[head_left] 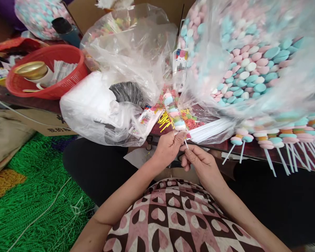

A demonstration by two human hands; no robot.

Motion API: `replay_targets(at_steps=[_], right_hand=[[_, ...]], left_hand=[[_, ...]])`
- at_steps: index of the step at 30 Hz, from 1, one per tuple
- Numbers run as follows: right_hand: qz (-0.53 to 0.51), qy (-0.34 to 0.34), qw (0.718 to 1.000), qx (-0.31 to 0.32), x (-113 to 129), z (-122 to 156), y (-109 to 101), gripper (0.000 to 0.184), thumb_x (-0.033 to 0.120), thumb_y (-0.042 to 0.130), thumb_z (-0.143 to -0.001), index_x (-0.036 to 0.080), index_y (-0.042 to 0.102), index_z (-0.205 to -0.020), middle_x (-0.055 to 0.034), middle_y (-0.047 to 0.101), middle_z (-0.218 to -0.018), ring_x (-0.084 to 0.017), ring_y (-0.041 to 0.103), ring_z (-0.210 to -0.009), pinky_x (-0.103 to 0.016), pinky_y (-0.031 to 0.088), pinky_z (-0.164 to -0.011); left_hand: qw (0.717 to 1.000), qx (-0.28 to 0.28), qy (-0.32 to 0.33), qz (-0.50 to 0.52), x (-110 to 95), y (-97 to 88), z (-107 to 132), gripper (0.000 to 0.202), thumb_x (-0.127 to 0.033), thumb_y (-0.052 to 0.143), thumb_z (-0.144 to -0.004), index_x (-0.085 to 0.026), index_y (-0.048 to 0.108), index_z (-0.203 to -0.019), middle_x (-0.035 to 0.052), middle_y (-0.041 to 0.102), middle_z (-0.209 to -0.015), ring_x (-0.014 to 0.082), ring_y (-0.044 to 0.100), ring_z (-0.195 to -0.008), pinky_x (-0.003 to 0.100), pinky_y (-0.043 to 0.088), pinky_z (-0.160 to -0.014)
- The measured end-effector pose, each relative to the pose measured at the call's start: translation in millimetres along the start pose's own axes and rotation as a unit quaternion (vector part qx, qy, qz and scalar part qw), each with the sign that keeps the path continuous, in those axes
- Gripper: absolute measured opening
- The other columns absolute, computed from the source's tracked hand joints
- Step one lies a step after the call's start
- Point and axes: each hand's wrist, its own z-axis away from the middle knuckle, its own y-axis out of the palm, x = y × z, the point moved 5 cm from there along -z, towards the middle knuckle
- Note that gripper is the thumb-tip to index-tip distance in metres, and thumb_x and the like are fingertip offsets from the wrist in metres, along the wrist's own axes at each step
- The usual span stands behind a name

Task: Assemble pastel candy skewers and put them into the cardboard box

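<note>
In front of my body, my left hand [170, 147] pinches the lower end of a marshmallow skewer [174, 113], just below its candies. Pink, blue and white pieces are stacked along it inside what looks like a clear wrapper. The fingers of my right hand [201, 159] are closed on the white stick below. Yellow twist ties [164, 120] lie just left of the skewer. Ring-shaped gummies [190, 120] are spread to its right, beside a bundle of white sticks [211, 131] in a clear bag.
A large bag of pink, blue and white marshmallows [249, 73] stands at the right. More marshmallow skewers [288, 138] overhang the table edge below it. A red basket [21, 89] stands at left, near a clear bag with white contents [89, 105]. Green shaggy carpet [42, 196] covers the floor.
</note>
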Motion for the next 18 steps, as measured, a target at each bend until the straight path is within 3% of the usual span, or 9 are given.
replay_targets(at_steps=[4,8,11,14,16,18], right_hand=[[-0.003,-0.007,1.0,-0.016,-1,-2,2,0.032,0.05,0.056,-0.091,0.019,0.065,-0.091,0.0049,0.055,-0.054,-0.01,0.047,-0.046,-0.023,0.038,-0.049],[-0.006,-0.019,0.999,-0.033,-1,-4,0,0.031,0.05,0.058,-0.09,0.02,0.065,-0.089,0.0053,0.053,-0.053,-0.01,0.047,-0.046,-0.023,0.037,-0.048],[-0.004,-0.019,0.999,-0.029,-1,-5,-2,0.031,0.05,0.059,-0.089,0.02,0.065,-0.091,0.0051,0.054,-0.053,-0.01,0.047,-0.046,-0.023,0.038,-0.048],[-0.006,-0.011,1.0,-0.026,-3,-4,0,0.031,0.05,0.058,-0.089,0.02,0.065,-0.09,0.0049,0.054,-0.054,-0.01,0.047,-0.046,-0.023,0.038,-0.048],[-0.001,-0.009,1.0,-0.02,-4,-3,2,0.031,0.051,0.058,-0.089,0.02,0.065,-0.089,0.0046,0.054,-0.054,-0.01,0.047,-0.047,-0.023,0.039,-0.048],[0.003,-0.012,1.0,-0.014,-5,-2,4,0.031,0.051,0.058,-0.089,0.02,0.065,-0.089,0.0045,0.054,-0.054,-0.01,0.048,-0.047,-0.023,0.04,-0.049]], left_hand=[[0.994,-0.005,0.054,-0.093,-7,2.3,0,0.038,-0.041,0.051,-0.092,-0.02,0.053,-0.06,-0.0016,0.048,-0.058,0.0132,0.038,-0.057,0.026,0.03,-0.06],[0.997,0.019,0.036,-0.058,-6,0.9,2,0.035,-0.041,0.054,-0.091,-0.02,0.054,-0.062,-0.0018,0.049,-0.06,0.0128,0.04,-0.059,0.026,0.031,-0.062],[0.998,0.016,-0.006,0.068,-5,-5.2,0,0.032,-0.049,0.057,-0.088,-0.019,0.061,-0.076,-0.0007,0.058,-0.072,0.0127,0.05,-0.069,0.024,0.038,-0.069],[0.966,-0.007,-0.048,0.252,-7,-6.9,-4,0.041,-0.058,0.061,-0.083,-0.019,0.064,-0.093,0.0022,0.065,-0.083,0.0145,0.058,-0.082,0.025,0.043,-0.077],[0.936,0.014,-0.089,0.341,-8,0.4,-7,0.043,-0.059,0.067,-0.078,-0.019,0.065,-0.093,0.0025,0.065,-0.078,0.0152,0.061,-0.08,0.026,0.045,-0.073],[0.91,0.041,-0.138,0.389,-8,10.2,-8,0.042,-0.054,0.075,-0.072,-0.018,0.063,-0.088,0.0004,0.062,-0.068,0.0142,0.061,-0.071,0.023,0.044,-0.06]])
